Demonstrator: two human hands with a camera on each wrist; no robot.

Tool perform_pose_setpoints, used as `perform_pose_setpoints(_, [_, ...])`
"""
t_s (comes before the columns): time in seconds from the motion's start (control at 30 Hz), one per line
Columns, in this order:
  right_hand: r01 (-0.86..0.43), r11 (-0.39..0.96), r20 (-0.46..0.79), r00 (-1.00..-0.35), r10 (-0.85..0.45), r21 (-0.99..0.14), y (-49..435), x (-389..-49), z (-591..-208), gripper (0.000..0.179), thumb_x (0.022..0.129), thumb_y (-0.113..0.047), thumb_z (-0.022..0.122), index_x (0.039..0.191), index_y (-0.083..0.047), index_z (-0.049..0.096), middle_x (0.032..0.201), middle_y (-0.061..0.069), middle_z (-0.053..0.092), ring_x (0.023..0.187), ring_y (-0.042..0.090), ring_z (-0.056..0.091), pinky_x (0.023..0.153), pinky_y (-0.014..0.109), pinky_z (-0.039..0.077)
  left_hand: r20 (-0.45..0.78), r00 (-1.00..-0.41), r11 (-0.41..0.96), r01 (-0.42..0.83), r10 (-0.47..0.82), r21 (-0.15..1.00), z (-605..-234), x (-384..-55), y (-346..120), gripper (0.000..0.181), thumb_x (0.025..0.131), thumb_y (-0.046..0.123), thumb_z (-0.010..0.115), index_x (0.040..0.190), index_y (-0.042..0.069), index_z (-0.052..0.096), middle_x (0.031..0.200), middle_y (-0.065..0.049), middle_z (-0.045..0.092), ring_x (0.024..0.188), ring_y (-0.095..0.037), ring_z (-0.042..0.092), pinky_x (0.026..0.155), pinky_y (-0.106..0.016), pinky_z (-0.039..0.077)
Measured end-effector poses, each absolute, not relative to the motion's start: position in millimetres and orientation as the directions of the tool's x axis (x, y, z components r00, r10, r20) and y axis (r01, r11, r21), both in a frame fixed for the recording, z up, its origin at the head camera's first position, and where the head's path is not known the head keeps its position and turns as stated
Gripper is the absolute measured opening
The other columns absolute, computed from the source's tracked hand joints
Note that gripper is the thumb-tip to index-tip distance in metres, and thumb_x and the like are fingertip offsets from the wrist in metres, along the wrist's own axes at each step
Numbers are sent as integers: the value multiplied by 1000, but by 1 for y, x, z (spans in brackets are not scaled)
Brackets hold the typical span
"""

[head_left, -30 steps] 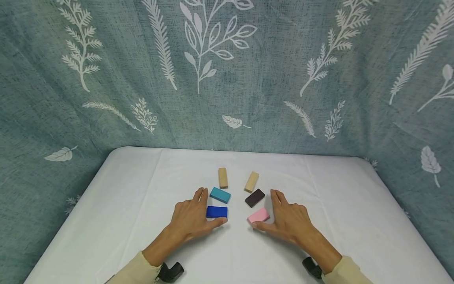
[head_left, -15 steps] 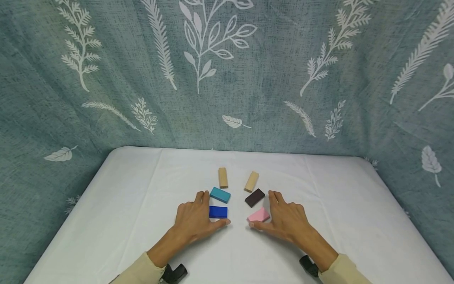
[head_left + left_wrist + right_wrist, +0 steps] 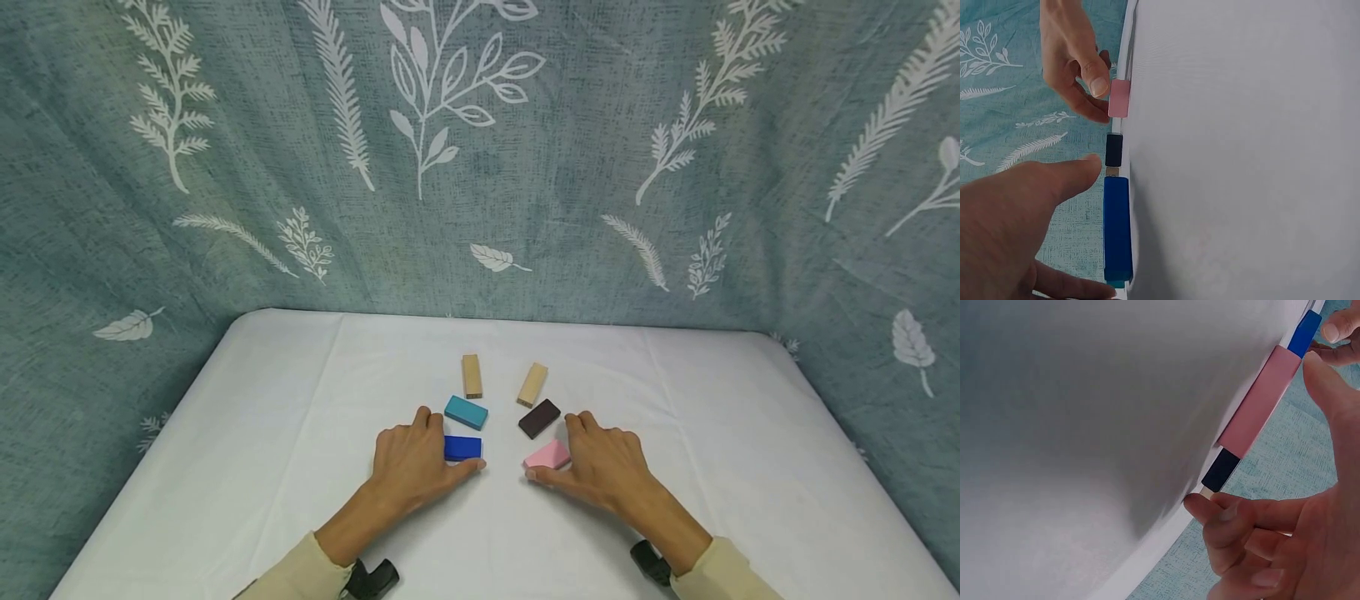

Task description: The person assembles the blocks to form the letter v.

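Observation:
Six small blocks lie on the white tablecloth in two loose columns. My left hand (image 3: 411, 460) is over the left end of a blue block (image 3: 463, 448), thumb and fingers spread. A gap shows between thumb and blue block (image 3: 1117, 228) in the left wrist view. Beyond it lie a teal block (image 3: 467, 412) and a pale wooden block (image 3: 471, 377). My right hand (image 3: 603, 465) spans a pink block (image 3: 547, 455), its thumb at the near side and fingers at the far right. A dark brown block (image 3: 539, 418) and another wooden block (image 3: 532, 384) lie farther back.
The white-covered table (image 3: 360, 358) ends at a green leaf-patterned curtain (image 3: 570, 208) behind and on both sides. A dark wrist device (image 3: 372, 578) sits under the left sleeve, another device (image 3: 651, 562) under the right.
The left hand has shifted right, covering more of the blue block's left end. The right hand has moved slightly left, its fingers bending inward. The blocks look unmoved.

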State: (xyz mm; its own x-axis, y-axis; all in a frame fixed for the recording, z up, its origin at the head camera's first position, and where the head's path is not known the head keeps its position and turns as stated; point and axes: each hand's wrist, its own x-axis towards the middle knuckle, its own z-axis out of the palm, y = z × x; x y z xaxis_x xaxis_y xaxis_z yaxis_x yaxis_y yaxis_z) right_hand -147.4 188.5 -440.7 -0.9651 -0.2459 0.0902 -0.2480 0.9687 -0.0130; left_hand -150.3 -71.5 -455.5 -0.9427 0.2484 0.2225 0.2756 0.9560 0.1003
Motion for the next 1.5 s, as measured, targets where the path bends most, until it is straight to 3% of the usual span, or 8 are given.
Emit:
perform_pose_setpoints(0.37, [-276,961,131,-953,-274,5,186,-145,-442,91,59,-86,49,101,-6,62,88,5,60,55,24,52,47,36,39,235,-938,956,280,253,89,-458,-150,-68,83,62,80,55,96,4,64,81,-5,55,45,-15,45,39,-27,29])
perform_pose_setpoints(0.8, [-286,957,136,-951,-277,-51,185,-144,-442,71,57,-78,61,81,-12,62,66,-4,48,55,16,47,46,32,37,261,-928,953,294,265,77,-460,-153,-65,79,63,79,56,92,5,65,75,-4,55,44,-16,46,38,-27,29])
perform_pose_setpoints(1.13, [-299,951,130,-949,-288,-74,185,-144,-440,61,61,-72,65,78,-13,61,63,-7,48,53,14,45,45,31,36,315,-904,942,326,287,76,-461,-154,-65,64,65,69,62,80,7,62,64,0,44,43,-14,42,36,-28,27])
perform_pose_setpoints(1.3, [-295,953,121,-951,-286,-69,186,-145,-439,62,63,-71,64,82,-12,63,67,-5,50,55,15,47,46,32,38,312,-899,932,351,308,90,-460,-154,-69,58,68,60,61,89,6,64,73,-1,51,48,-15,47,37,-27,29])
perform_pose_setpoints(1.5, [-291,955,121,-951,-284,-49,188,-145,-438,63,64,-70,63,90,-12,64,70,-5,48,56,15,47,46,32,37,252,-910,921,369,331,124,-458,-153,-73,62,71,52,62,111,5,62,98,-6,59,68,-18,59,46,-30,43])
